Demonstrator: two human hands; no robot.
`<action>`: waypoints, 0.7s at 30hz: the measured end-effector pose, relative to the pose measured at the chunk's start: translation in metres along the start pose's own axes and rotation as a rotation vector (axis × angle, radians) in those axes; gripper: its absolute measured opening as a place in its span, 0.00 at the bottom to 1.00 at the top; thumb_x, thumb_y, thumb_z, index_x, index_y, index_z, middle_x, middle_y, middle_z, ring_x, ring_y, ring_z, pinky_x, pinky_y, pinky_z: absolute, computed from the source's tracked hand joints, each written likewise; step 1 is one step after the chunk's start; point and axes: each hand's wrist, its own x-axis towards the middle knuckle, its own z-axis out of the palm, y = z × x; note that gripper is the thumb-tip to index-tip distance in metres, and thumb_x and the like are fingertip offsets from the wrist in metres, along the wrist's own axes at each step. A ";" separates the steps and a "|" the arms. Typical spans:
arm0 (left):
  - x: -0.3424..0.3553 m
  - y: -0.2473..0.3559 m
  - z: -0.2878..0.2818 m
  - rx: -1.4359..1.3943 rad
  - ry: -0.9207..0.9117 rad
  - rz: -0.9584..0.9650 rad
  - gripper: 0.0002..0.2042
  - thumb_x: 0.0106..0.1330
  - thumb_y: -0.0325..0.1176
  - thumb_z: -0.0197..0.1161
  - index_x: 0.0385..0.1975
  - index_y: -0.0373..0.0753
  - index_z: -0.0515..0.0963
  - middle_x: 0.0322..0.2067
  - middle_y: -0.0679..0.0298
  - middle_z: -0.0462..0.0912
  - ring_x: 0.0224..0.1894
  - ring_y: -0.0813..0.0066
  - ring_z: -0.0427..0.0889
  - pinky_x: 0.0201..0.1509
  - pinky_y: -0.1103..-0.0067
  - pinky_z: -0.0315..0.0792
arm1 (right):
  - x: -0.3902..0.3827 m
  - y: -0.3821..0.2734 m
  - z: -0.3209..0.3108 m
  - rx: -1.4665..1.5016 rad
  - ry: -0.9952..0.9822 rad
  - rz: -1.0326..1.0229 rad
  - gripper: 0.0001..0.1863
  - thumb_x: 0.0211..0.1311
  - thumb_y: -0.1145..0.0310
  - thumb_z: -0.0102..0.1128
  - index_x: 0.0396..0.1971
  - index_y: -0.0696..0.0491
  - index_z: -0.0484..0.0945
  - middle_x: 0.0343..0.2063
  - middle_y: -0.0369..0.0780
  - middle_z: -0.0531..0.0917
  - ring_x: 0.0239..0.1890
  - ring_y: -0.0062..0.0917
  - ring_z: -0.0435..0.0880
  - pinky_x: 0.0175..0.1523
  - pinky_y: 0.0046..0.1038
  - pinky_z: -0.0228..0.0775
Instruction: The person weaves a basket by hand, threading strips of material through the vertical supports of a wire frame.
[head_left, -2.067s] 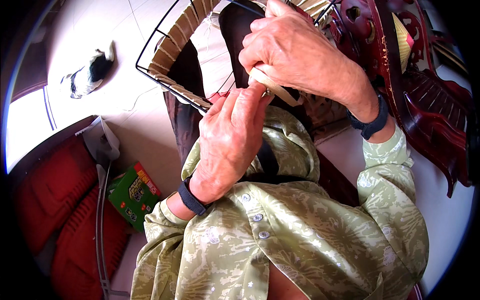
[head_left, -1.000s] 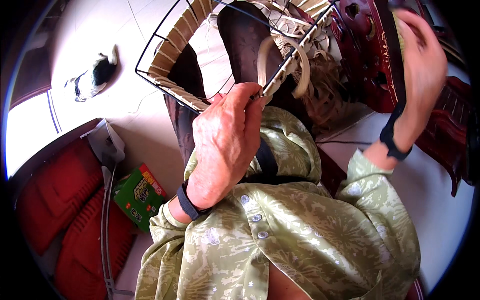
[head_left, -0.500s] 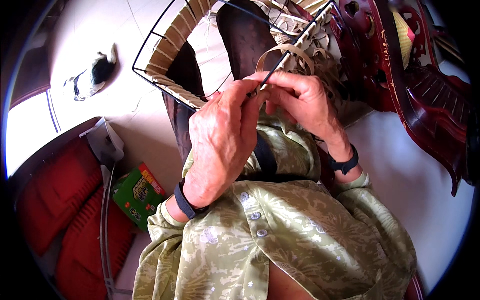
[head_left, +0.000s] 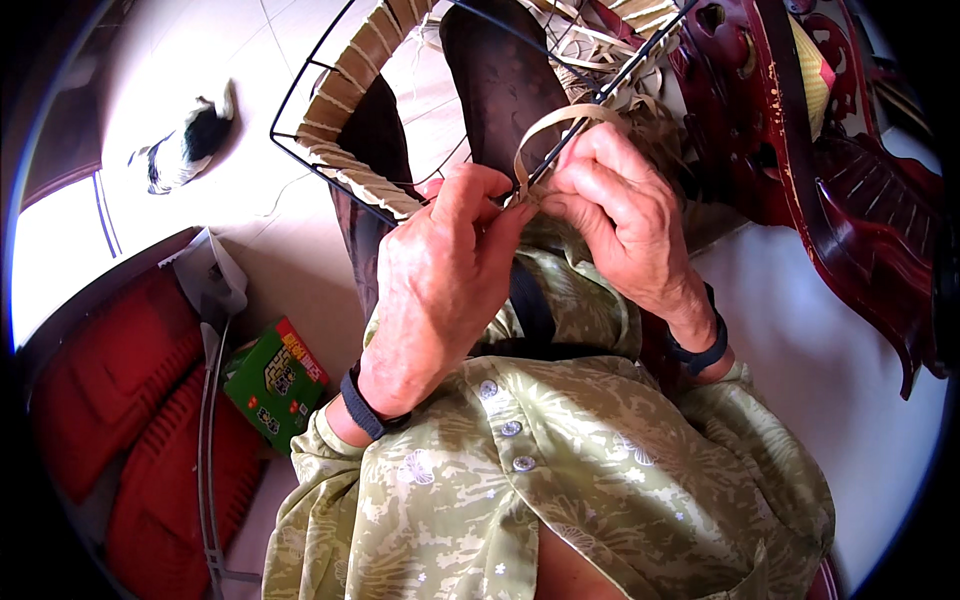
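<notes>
A black wire frame (head_left: 296, 88), its side bands wrapped with a flat tan strip, rests over my lap with one corner toward me. At that near corner both hands meet. My left hand (head_left: 430, 275) pinches the strip against the wire with thumb and forefinger. My right hand (head_left: 630, 220) is closed on the same strip beside it, thumb pressed to the curled fingers. From between the hands a loop of the tan strip (head_left: 541, 121) arches up and over the right-hand wire. My fingers hide the exact point where strip and wire meet.
Loose tan strips (head_left: 655, 130) lie heaped beyond my right hand. A carved dark red wooden chair (head_left: 800, 180) stands at the right. To the left are red cushions (head_left: 120, 370), a green box (head_left: 275, 385), and a small black-and-white animal (head_left: 195, 145) on the tiled floor.
My right hand has drawn back slightly right, its fingers curling in from a stretched position along the wire. The left hand stays at the corner. The strip loop has shifted a little.
</notes>
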 end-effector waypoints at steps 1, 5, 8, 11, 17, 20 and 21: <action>-0.001 0.000 -0.001 0.004 -0.009 0.006 0.07 0.63 0.28 0.66 0.37 0.38 0.75 0.23 0.57 0.81 0.27 0.57 0.83 0.29 0.69 0.74 | 0.000 -0.001 -0.002 0.053 -0.039 0.025 0.06 0.58 0.76 0.66 0.34 0.58 0.79 0.32 0.41 0.77 0.33 0.32 0.78 0.39 0.29 0.71; -0.004 -0.002 -0.002 0.028 -0.034 0.084 0.07 0.64 0.27 0.65 0.37 0.37 0.75 0.30 0.56 0.80 0.30 0.52 0.82 0.31 0.66 0.75 | -0.003 0.000 -0.007 0.270 -0.204 0.175 0.06 0.64 0.73 0.62 0.32 0.60 0.76 0.29 0.40 0.78 0.30 0.27 0.77 0.37 0.27 0.70; -0.008 -0.010 0.003 -0.015 -0.019 0.112 0.06 0.64 0.27 0.64 0.37 0.37 0.74 0.34 0.55 0.78 0.32 0.49 0.81 0.32 0.64 0.75 | 0.001 -0.013 -0.019 0.538 -0.398 0.550 0.07 0.64 0.73 0.63 0.31 0.61 0.76 0.28 0.39 0.78 0.28 0.22 0.75 0.33 0.25 0.68; -0.009 -0.008 0.005 -0.030 -0.022 0.086 0.06 0.65 0.28 0.63 0.37 0.37 0.74 0.35 0.55 0.76 0.33 0.49 0.80 0.32 0.63 0.74 | 0.002 -0.014 -0.022 0.406 -0.410 0.478 0.07 0.63 0.73 0.63 0.31 0.60 0.75 0.29 0.43 0.78 0.32 0.28 0.78 0.36 0.30 0.69; -0.007 -0.004 0.002 0.066 0.006 0.113 0.06 0.65 0.29 0.64 0.37 0.38 0.74 0.34 0.57 0.77 0.31 0.51 0.81 0.32 0.64 0.74 | -0.004 -0.014 -0.028 0.237 -0.321 0.187 0.11 0.49 0.76 0.70 0.25 0.58 0.74 0.38 0.39 0.80 0.34 0.24 0.76 0.35 0.25 0.66; -0.007 -0.002 0.001 0.040 0.031 0.084 0.07 0.65 0.29 0.65 0.36 0.38 0.74 0.32 0.57 0.78 0.29 0.54 0.81 0.31 0.66 0.75 | -0.004 -0.020 -0.037 0.179 -0.256 0.000 0.08 0.47 0.76 0.68 0.23 0.57 0.74 0.36 0.40 0.81 0.38 0.33 0.78 0.45 0.32 0.68; -0.007 -0.003 0.004 0.018 0.048 0.090 0.07 0.64 0.29 0.65 0.36 0.37 0.74 0.32 0.57 0.78 0.28 0.55 0.82 0.31 0.67 0.75 | -0.003 -0.024 -0.047 0.191 -0.302 -0.021 0.07 0.48 0.75 0.67 0.22 0.57 0.75 0.34 0.40 0.82 0.38 0.32 0.79 0.47 0.34 0.67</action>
